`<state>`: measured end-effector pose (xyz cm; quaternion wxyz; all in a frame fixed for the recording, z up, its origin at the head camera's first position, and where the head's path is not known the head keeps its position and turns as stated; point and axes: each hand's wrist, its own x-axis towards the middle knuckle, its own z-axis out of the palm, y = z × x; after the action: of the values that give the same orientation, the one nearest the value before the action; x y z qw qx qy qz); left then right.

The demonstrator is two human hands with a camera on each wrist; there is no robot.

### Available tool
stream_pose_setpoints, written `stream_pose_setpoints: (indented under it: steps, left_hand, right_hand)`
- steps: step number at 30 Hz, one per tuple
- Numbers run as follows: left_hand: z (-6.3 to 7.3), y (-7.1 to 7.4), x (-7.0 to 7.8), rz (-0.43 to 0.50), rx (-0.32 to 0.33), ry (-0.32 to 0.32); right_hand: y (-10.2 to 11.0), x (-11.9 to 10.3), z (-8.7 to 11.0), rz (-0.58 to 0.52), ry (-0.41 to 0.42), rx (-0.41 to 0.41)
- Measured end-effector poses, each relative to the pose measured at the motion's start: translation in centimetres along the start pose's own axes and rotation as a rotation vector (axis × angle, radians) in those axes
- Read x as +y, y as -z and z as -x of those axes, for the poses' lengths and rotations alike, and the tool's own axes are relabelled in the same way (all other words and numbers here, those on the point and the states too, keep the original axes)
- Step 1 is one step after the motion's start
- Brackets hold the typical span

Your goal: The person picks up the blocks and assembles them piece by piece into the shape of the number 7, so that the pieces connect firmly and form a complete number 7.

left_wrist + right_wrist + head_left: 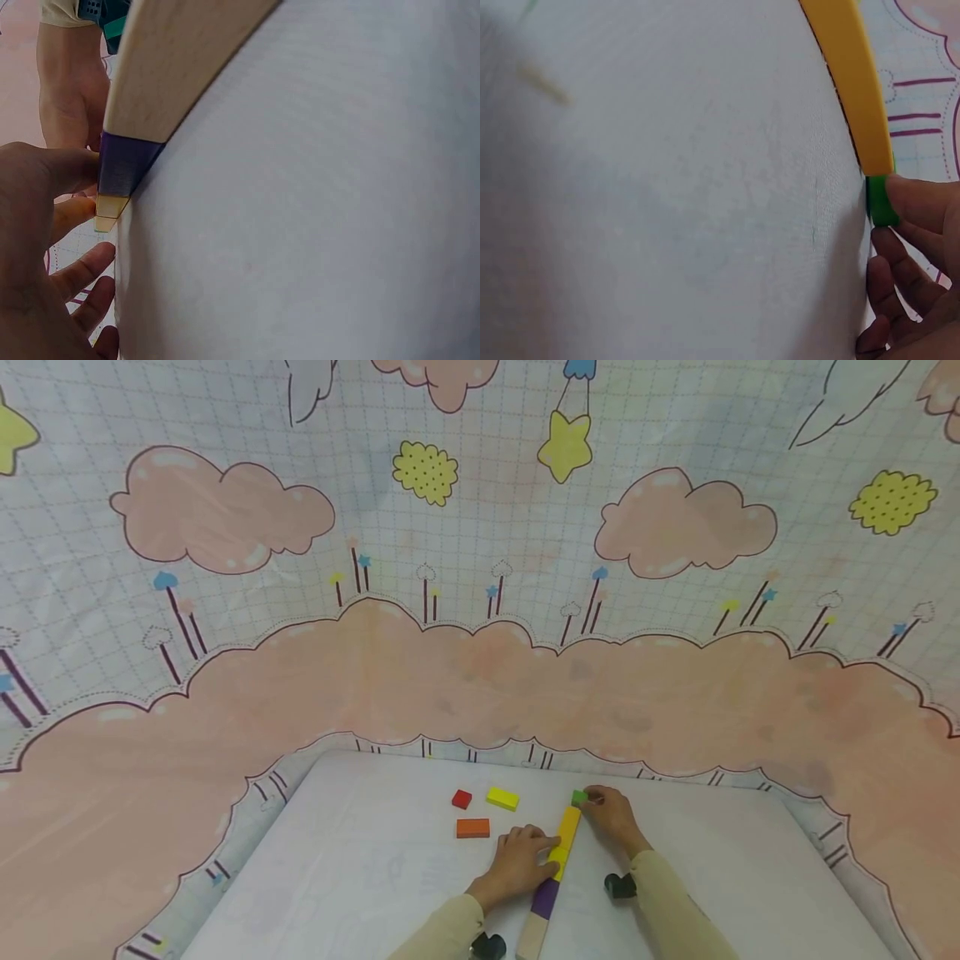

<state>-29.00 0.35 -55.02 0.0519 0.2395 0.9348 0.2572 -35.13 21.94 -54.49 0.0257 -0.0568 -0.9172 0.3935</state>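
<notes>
A line of blocks runs away from me: a plain wooden block [532, 937], a purple block [545, 899], a yellow block [558, 862], an amber-yellow block [569, 828] and a small green block [579, 797] at the far end. My right hand [611, 816] pinches the green block between thumb and fingers; in the right wrist view the green block [883, 201] meets the end of the amber-yellow block [855, 90]. My left hand [516, 865] lies along the left side of the line, its thumb and index fingertip touching the blocks near the yellow one, other fingers spread.
Left of the line lie a red block [462, 798], a bright yellow block [502, 798] and an orange block [472, 828]. They rest on a white table [337, 877]. A patterned curtain [480, 685] surrounds the table's far and side edges. Dark wrist devices [620, 886] sit at both wrists.
</notes>
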Motion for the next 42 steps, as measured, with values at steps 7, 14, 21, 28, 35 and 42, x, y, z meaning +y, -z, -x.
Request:
stream_pose_setpoints:
  steps: [7, 14, 21, 28, 35, 42]
  left_hand:
    - [0.04, -0.03, 0.02, 0.005, -0.001, -0.007]
    - [0.06, 0.03, 0.07, 0.002, 0.008, -0.016]
    - [0.04, 0.10, 0.16, 0.005, 0.009, -0.016]
    - [-0.04, -0.11, 0.03, 0.000, 0.005, -0.004]
    - [0.05, -0.07, 0.17, -0.007, 0.009, 0.010]
    - [0.14, -0.02, 0.26, -0.007, 0.014, 0.013]
  right_hand:
    - [0.18, 0.02, 0.14, -0.009, -0.006, -0.010]
    - [0.21, 0.42, 0.09, -0.022, -0.009, -0.005]
    - [-0.12, 0.19, 0.18, -0.019, -0.025, -0.004]
    - [-0.42, -0.12, 0.16, -0.007, -0.032, 0.002]
    - [-0.56, -0.08, 0.28, -0.008, -0.056, -0.019]
    - [-0.60, -0.05, 0.30, -0.003, -0.044, -0.012]
